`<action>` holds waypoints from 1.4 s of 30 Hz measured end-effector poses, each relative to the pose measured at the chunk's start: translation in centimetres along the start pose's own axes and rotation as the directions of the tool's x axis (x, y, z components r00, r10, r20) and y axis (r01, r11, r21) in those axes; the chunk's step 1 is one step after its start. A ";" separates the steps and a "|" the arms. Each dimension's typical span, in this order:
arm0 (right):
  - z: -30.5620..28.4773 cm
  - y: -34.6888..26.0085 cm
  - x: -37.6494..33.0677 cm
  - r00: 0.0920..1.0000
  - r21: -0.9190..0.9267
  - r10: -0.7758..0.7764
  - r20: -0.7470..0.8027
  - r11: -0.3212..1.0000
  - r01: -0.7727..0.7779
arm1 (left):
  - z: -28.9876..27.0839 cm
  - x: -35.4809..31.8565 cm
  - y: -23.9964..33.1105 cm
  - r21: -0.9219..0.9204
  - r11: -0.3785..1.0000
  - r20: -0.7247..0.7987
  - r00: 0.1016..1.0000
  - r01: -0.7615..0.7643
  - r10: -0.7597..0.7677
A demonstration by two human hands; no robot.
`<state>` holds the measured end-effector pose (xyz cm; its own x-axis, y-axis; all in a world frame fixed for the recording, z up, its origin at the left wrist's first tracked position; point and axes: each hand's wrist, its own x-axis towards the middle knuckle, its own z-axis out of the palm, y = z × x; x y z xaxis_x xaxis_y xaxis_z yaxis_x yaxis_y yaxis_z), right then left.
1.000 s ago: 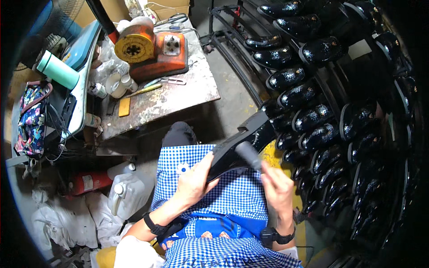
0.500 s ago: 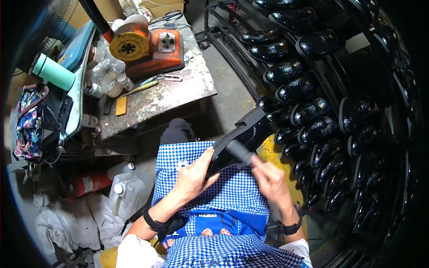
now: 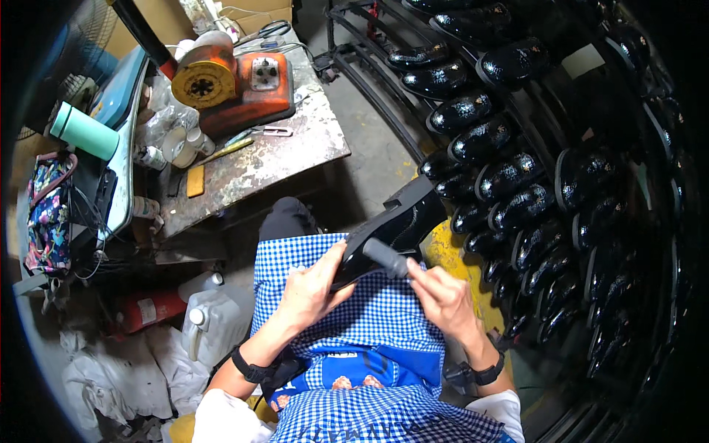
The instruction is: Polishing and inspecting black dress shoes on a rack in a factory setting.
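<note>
Two hands work above a blue checked apron: the left hand grips the near end of a black shoe, and the right hand is closed round a grey cylindrical tool. The shoe lies just beyond both, its long axis slanting away rightward from the left hand, the nearer one. The tool overlaps the shoe's side; contact is unclear. Farther right, glossy shoes line a rack; left, an orange machine tops a worn bench.
</note>
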<state>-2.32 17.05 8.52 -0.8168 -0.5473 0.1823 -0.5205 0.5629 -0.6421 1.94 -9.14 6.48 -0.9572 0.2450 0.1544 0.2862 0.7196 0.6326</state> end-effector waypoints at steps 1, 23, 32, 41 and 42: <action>-0.1 0.0 0.1 1.000 0.024 -0.018 0.024 1.000 0.017 | -0.1 0.1 0.0 -0.035 0.998 0.023 0.999 0.044 -0.043; 0.7 0.6 0.1 0.988 -0.029 0.107 -0.111 0.993 -0.111 | -0.1 0.3 0.5 0.070 0.997 0.047 0.999 0.021 -0.025; 2.3 1.9 -1.9 1.000 0.029 -0.006 -0.022 1.000 0.006 | -0.1 0.5 0.4 -0.024 0.998 -0.002 0.998 0.064 -0.064; 1.3 8.6 -4.6 0.374 0.731 0.797 -0.474 0.593 -0.337 | -1.0 1.4 -0.5 -0.892 0.029 0.385 0.793 0.451 -0.473; 2.4 7.8 -5.0 0.370 0.801 0.828 -0.421 0.531 -0.276 | -0.9 2.0 -0.4 -0.888 -0.007 0.418 0.801 0.460 -0.428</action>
<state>-1.70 22.72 0.79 -0.8383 0.5241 -0.1504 0.1483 -0.0463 -0.9879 -0.13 -9.53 7.24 -0.8710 0.1599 -0.4645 -0.4810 -0.4698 0.7403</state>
